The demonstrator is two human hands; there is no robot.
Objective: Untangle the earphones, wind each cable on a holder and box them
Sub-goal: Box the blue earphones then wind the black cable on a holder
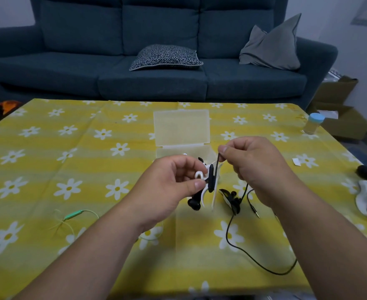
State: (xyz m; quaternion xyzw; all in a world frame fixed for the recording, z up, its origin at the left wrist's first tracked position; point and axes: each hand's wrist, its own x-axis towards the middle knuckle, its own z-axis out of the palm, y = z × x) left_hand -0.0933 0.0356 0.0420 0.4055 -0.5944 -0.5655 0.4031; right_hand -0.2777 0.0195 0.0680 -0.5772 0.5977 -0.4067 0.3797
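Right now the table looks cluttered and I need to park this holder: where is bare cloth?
Bare: left of the open clear box, beyond the green earphones; also between box and blue-lidded jar. Crowded: black cable at near right.

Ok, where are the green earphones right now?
In the head view, the green earphones lie loose on the tablecloth at lower left, left of the left hand and nearer the camera than the box.

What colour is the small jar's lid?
Pale blue: the round lid of the small clear jar, head view.
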